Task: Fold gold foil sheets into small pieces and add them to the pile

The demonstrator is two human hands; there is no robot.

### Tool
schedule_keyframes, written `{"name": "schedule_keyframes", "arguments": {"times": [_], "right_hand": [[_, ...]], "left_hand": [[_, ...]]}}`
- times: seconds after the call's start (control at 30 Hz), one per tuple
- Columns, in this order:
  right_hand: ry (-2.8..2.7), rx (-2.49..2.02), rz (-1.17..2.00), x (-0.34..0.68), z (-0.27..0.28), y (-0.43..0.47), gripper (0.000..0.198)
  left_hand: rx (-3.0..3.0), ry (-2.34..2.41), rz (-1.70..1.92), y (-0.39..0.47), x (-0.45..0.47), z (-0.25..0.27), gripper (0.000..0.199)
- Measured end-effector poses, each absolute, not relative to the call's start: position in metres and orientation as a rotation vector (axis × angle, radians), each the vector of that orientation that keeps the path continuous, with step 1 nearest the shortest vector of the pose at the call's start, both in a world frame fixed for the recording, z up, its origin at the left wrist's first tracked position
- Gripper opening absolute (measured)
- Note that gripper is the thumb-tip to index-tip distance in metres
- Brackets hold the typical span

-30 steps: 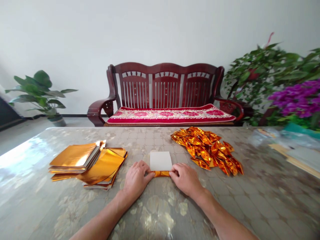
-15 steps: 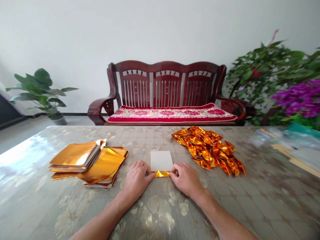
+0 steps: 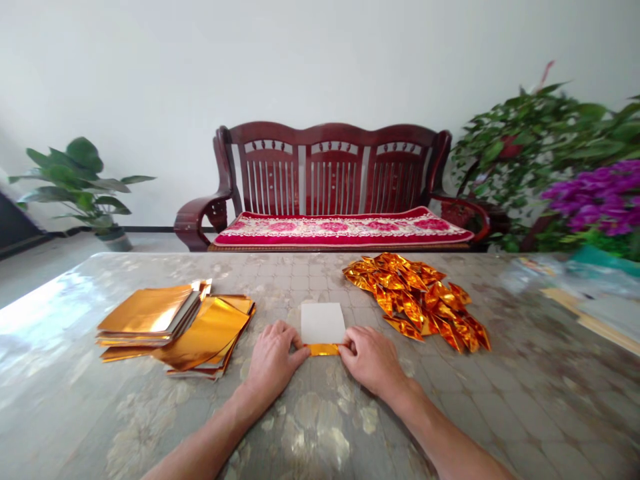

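A sheet of gold foil paper (image 3: pixel 323 323) lies on the table in front of me, its white side up. Its near edge is folded over into a narrow gold strip. My left hand (image 3: pixel 278 355) pinches the left end of that fold between thumb and fingers. At the right end, my right hand (image 3: pixel 371 359) grips the fold the same way, fingers curled. To the left sit stacks of flat gold foil sheets (image 3: pixel 145 310). A heap of folded gold foil pieces (image 3: pixel 415 293) is to the right, beyond my right hand.
The table (image 3: pixel 320 427) has a patterned, glossy cover. Clear plastic bags (image 3: pixel 535 272) and tan sheets (image 3: pixel 595 323) lie at its right side. Behind it stands a dark red wooden bench (image 3: pixel 334 170), with a potted plant (image 3: pixel 93 187) at left and purple flowers (image 3: pixel 600 197) at right.
Both hands keep nearly the same place on the fold. The gold strip looks slightly flatter and more even. The stacks and the heap have not moved.
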State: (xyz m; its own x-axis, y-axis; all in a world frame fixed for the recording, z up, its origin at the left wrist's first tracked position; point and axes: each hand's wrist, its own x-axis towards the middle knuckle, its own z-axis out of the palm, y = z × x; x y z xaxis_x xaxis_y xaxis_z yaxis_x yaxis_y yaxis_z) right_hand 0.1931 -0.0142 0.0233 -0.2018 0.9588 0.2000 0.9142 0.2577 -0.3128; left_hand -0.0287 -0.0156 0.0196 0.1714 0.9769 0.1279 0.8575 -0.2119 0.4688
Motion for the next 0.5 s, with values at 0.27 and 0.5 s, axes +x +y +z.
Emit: {"name": "schedule_keyframes", "arguments": {"times": [0.27, 0.5], "right_hand": [[-2.178, -1.696, 0.147, 0.1947, 0.0220, -0.0151, 0.011], [-2.119, -1.660, 0.190, 0.1972, 0.0182, -0.0153, 0.007]], "left_hand": [[2.181, 1.800, 0.643, -0.0191, -0.0279, 0.0152, 0.023], [2.379, 1.435, 0.774, -0.0208, -0.0222, 0.0130, 0.025]]}}
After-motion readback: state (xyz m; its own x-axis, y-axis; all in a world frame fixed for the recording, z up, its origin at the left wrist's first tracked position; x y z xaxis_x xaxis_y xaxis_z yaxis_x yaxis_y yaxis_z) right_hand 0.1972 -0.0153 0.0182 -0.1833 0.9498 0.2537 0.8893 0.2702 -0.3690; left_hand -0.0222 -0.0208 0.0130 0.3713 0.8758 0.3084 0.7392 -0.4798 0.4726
